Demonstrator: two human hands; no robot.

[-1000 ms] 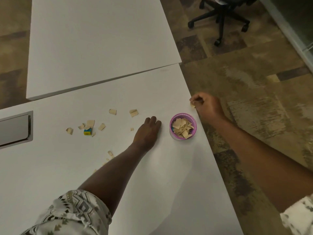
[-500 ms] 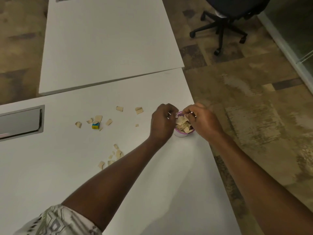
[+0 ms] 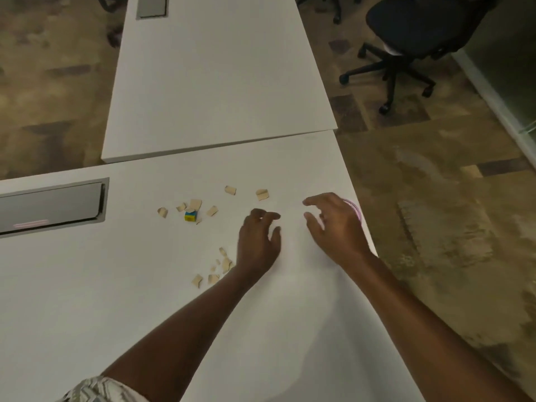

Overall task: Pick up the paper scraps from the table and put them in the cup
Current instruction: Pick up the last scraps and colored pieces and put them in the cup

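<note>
Several tan paper scraps lie on the white table [image 3: 145,300]: one group [image 3: 195,205] around a small blue-and-yellow block [image 3: 190,215], two apart at the back [image 3: 262,194], and a cluster [image 3: 220,268] beside my left wrist. My left hand [image 3: 258,242] hovers over the table with loosely curled fingers, holding nothing. To its right, my right hand [image 3: 336,227] has spread, relaxed fingers and is empty. It covers almost all of the pink cup [image 3: 356,210]; only a strip of rim shows near the table's right edge.
A grey cable hatch [image 3: 52,206] is set into the table at the left. A second white table [image 3: 220,76] adjoins at the back. A black office chair [image 3: 412,39] stands on the carpet at the far right.
Both hands have left the cup, where they were dropping scraps, and moved left, now empty. The camera has tilted up, so the scene sits lower in view.
</note>
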